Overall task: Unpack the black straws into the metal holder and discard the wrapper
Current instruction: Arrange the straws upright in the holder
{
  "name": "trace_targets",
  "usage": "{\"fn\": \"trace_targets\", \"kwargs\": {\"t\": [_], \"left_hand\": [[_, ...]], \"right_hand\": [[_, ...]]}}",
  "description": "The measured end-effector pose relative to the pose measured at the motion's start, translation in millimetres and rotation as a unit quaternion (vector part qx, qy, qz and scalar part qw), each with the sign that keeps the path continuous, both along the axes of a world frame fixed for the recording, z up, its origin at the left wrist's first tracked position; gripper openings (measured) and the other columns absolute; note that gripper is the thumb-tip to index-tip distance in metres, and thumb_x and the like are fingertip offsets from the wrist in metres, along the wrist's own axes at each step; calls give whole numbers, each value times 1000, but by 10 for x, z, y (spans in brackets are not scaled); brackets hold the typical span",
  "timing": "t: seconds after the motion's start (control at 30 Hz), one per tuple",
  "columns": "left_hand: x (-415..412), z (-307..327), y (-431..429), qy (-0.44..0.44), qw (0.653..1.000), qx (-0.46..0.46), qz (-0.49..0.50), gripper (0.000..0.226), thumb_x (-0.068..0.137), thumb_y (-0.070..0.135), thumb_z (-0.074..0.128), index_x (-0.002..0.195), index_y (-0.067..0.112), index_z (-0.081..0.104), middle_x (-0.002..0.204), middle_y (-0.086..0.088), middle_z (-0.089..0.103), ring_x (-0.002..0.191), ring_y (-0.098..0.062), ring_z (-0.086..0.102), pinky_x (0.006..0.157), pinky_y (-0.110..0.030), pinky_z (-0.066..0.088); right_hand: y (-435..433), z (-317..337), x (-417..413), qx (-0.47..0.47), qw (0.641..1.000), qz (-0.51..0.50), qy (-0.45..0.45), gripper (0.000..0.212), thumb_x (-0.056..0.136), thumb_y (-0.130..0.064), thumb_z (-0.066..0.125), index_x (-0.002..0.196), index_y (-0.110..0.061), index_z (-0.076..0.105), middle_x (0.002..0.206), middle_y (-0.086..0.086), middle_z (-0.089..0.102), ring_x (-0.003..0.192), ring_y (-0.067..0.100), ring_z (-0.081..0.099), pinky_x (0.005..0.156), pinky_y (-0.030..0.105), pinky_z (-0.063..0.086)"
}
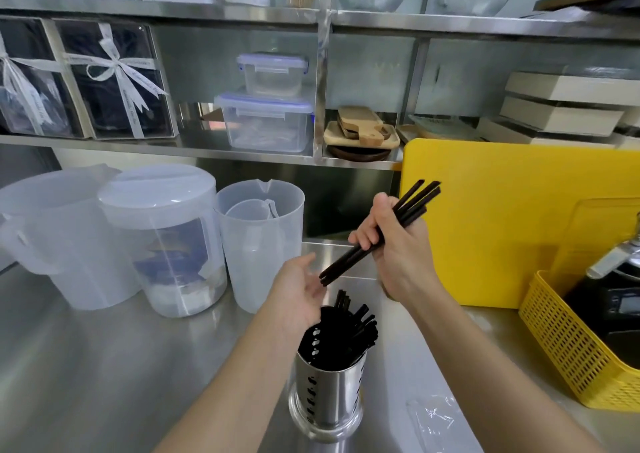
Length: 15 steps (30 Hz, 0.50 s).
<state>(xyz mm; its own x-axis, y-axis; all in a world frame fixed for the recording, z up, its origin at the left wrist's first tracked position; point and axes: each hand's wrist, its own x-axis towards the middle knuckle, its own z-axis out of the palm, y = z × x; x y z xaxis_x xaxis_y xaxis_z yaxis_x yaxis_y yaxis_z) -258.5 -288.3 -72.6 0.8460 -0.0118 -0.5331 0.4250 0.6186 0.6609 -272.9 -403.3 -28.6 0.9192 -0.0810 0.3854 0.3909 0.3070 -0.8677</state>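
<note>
Straws, black, small bundle (377, 234) | gripped by right hand (398, 248), tilted above metal holder (329, 383) | left hand (298, 290) open, empty | wrapper (433, 421) on counter | advice: tip upright, lower ends together.

Two hands; one metal holder (327, 388); three plastic jugs (259, 245); two lidded boxes (266, 120); one yellow basket (571, 348); one wrapper (433, 418).

Right hand (398, 245) raised, grip closed; left hand (301, 290) beside it, palm up, fingers loosely spread.
</note>
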Motion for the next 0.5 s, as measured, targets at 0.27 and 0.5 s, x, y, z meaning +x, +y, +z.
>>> {"fn": "trace_targets", "kwargs": {"t": [0.27,0.5], "left_hand": [[-190,-106,313,-395,764,380,-341,76,87,15,58,137,42,8,129,10,49,123,-6,49,106,-28,35],[-253,-347,290,-376,723,497,-297,43,93,13,41,124,40,31,88,11,59,97,-15,61,92,-28,47]], "right_hand": [[88,-206,-17,-105,987,96,72,37,86,-32,54,53,-16,49,47,-3,46,52,16,47,67,34,47],[114,-313,-17,-447,892,-11,67,23,79,-31,66,87,-10,61,82,3,60,78,13,60,70,27,51]]}}
